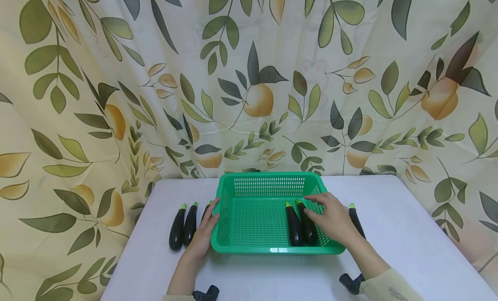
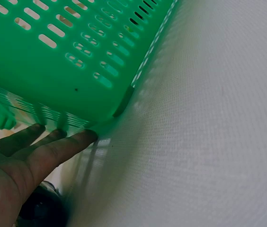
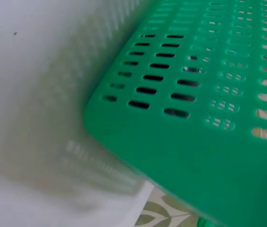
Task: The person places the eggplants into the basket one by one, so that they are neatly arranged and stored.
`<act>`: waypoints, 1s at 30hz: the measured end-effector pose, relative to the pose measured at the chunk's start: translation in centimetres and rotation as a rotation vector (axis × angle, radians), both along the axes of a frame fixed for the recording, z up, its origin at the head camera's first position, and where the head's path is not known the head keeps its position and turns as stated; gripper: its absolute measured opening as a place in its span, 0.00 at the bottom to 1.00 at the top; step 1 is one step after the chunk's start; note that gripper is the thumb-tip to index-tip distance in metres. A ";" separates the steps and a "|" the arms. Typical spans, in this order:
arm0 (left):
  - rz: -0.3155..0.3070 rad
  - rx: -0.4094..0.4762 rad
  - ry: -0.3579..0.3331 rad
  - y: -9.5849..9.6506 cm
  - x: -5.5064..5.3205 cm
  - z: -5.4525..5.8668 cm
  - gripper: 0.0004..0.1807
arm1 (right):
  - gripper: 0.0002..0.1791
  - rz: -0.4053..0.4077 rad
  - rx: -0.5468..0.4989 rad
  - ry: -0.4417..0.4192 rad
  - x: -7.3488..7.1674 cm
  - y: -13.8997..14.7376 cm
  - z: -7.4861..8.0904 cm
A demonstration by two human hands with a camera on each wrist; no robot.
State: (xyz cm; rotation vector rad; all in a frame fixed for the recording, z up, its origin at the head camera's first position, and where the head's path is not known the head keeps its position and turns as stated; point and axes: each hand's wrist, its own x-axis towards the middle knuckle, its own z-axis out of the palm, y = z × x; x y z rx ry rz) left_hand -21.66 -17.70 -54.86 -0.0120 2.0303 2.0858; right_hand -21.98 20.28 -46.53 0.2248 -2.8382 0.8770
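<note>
Rests the left hand [image 1: 203,236], with fingers nearly straight and gripping nothing, against the left side of the green basket [image 1: 249,250] on the white table [image 1: 404,232]. Hovers with the right hand [image 1: 331,214] loosely spread and without a grip, by two eggplants [image 1: 294,227] lying side by side in the basket's right end; touching or not, impossible to tell. Outside, three more eggplants [image 1: 177,229] to the left, a single eggplant [image 1: 355,221] to the right.

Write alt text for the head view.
A green basket holding two eggplants sits on a white table, a person's left hand against its left side, right hand over its right side. Three eggplants lie to its left, one eggplant to its right.
</note>
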 end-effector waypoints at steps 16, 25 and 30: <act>0.000 -0.005 -0.004 -0.1 0.0 -0.2 0.26 | 0.23 -0.037 -0.042 0.020 0.5 2.9 0.8; 0.000 0.001 0.000 0.0 0.0 -0.1 0.26 | 0.25 -0.061 -0.023 0.008 0.6 5.1 0.4; -0.009 0.010 0.002 0.0 0.0 0.0 0.25 | 0.26 -0.077 -0.011 -0.009 0.6 6.2 0.0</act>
